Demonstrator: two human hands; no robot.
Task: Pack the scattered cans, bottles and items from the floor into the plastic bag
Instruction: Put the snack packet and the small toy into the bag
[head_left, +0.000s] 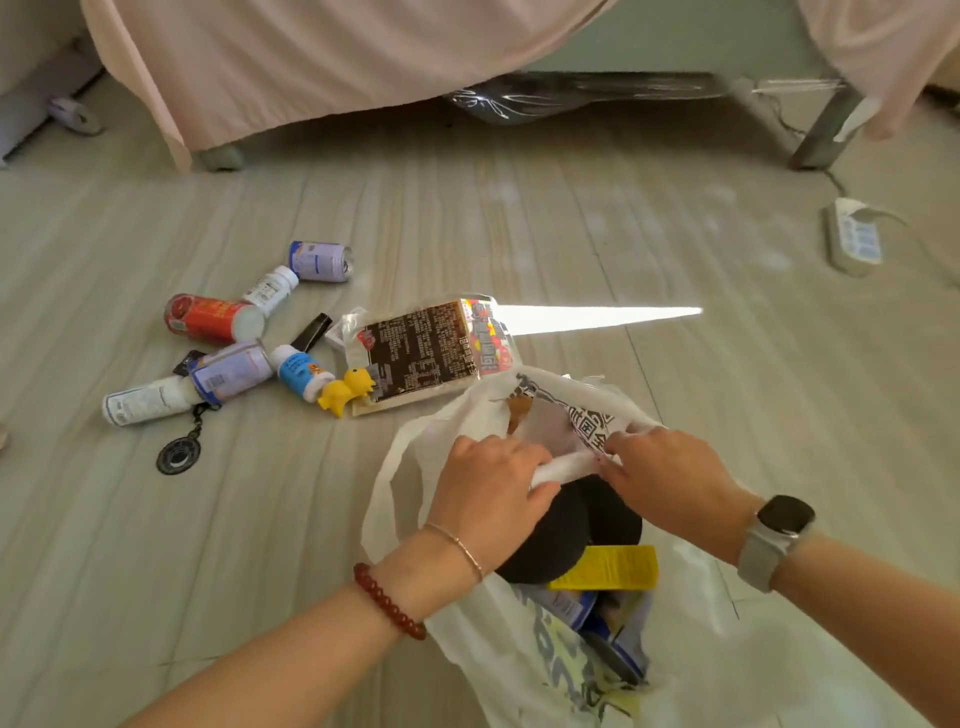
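Both hands, left hand (491, 486) and right hand (670, 480), pinch one plastic bag (524, 639); three cans (213, 318), three bottles (270, 291) remain.

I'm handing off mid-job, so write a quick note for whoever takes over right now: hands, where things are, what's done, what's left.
Left hand and right hand: both grip the rolled rim of the white plastic bag, holding its mouth.
In the bag: a black round item, a yellow block, a bluish package.
Still on the floor, to the left: red can, two purple cans, three white bottles, yellow duck toy, flat snack packet, small black stick, keychain.
Left: pack all of those.
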